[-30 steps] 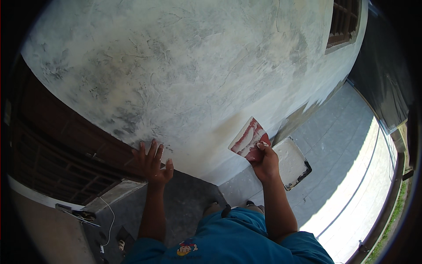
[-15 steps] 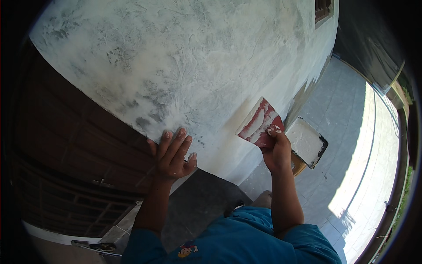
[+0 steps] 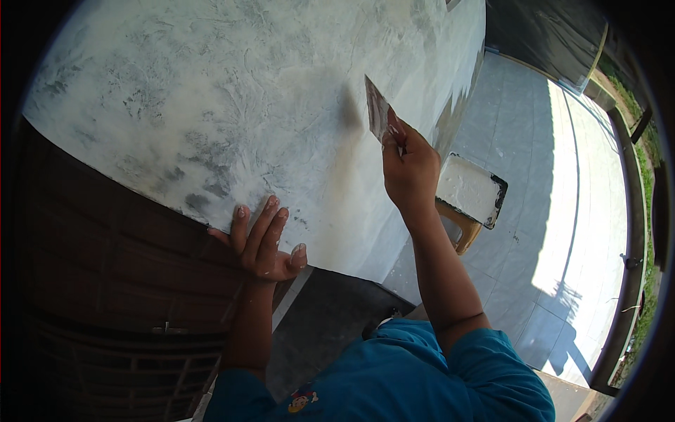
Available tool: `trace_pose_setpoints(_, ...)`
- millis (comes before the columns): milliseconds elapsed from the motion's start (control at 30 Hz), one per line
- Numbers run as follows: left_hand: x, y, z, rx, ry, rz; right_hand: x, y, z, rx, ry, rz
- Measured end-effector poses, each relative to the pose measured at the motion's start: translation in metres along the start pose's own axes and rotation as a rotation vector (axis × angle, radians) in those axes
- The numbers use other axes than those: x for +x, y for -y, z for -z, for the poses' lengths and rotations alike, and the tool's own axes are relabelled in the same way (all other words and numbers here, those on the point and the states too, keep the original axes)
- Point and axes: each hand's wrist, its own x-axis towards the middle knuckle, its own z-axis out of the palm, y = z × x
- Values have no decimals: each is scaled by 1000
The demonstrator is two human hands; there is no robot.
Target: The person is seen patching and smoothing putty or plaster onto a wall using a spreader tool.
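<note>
In front of me stands a wall [image 3: 295, 91] coated in patchy white and grey putty. My right hand [image 3: 413, 172] grips a reddish putty spreader [image 3: 380, 112], smeared with white, and holds it up by the wall; its blade is turned almost edge-on. Whether the blade touches the wall I cannot tell. Low on the wall's edge rests my left hand [image 3: 261, 243], holding nothing, its fingers spread and the tips marked with white.
A black-rimmed tray of white putty [image 3: 470, 186] sits on a yellowish stool [image 3: 470, 235] to the right. Grey floor tiles [image 3: 510, 141] stretch beyond it, partly sunlit. At left is a dark brown panelled door [image 3: 91, 232].
My right hand has lifted the spreader up and to the left, turning its blade from flat-on to nearly edge-on. The left hand keeps its place on the wall's edge while the view shifts.
</note>
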Motion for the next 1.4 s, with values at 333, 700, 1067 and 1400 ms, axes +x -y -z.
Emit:
trace_pose_setpoints(333,-1,-2,-1,56,-9,-27,-14,-6,-43,-191,-14,378)
trace_pose_setpoints(700,-8,2,-2,4,-24,5,-33,-6,-12,-92,99,220)
trace_pose_setpoints(1067,-5,2,-1,23,-44,26,-85,-16,-10,-67,339,402)
trace_pose_setpoints(1400,-4,-2,-10,25,-12,19,-76,-12,-44,-63,146,431)
